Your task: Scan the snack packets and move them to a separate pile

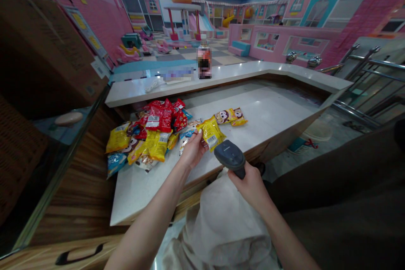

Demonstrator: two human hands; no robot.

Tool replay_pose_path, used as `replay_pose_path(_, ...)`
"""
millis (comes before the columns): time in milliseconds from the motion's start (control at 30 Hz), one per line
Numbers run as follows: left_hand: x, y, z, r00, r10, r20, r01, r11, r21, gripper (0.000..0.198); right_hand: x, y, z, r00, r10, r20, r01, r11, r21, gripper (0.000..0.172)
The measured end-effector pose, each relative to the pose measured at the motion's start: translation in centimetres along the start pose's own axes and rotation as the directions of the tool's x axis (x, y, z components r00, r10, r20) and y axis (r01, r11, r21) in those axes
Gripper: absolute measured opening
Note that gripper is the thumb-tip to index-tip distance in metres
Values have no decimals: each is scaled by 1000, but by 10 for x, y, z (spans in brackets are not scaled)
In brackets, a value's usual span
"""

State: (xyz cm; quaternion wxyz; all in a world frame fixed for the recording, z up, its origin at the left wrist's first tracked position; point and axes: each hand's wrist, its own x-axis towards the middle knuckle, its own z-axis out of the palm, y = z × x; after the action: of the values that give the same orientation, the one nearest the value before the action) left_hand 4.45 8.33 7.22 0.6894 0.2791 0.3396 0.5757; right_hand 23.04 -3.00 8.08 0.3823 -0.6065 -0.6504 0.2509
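Pinched in my left hand (194,150) is a yellow snack bag (210,133), its barcode side turned up. My right hand (249,180) grips a dark barcode scanner (230,154) by the handle, its head close to the bag's right lower edge. Under and beside my left hand lies a blue and white snack bag (186,136), partly covered. Just beyond the held bag, more yellow bags with a cartoon face (224,116) rest on the white counter (262,109). To the left is a heap of red snack bags (160,114) and yellow snack bags (155,145).
A raised white ledge (253,68) runs along the counter's far side, with a dark bottle (204,61) on it. A large cardboard box (47,42) stands at left. Below is a wooden drawer (85,254). A person in dark clothing (341,185) is close on the right.
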Motion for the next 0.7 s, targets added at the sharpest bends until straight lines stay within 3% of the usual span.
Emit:
replay_pose_path(233,7,-7,-7,999,31,-14,-28,984,176,54,-2,10,-3,998,55,-20,-55,998,21,26)
replay_pose_path(333,21,-14,-8,985,170,-4,-153,897,414,53,-2,15,-5,997,60,-53,-60,998,-2,27)
replay_pose_path(400,31,-20,-6,934,337,120,-328,677,659,49,-2,19,-7,995,61,-76,-62,998,-17,26)
replay_pose_path(467,39,-28,-3,854,410,319,-468,340,816,50,-2,22,-9,993,68,-92,-70,997,-14,24)
replay_pose_path(567,49,-43,4,809,301,505,-507,-78,858,55,-2,26,-12,991,80,-106,-79,997,16,23)
replay_pose_path(633,56,-54,10,821,203,534,-481,-260,837,53,-2,28,-14,991,86,-100,-82,996,44,25)
replay_pose_path(700,65,-62,16,830,153,537,-457,-366,811,58,-2,30,-17,991,85,-100,-79,995,61,28)
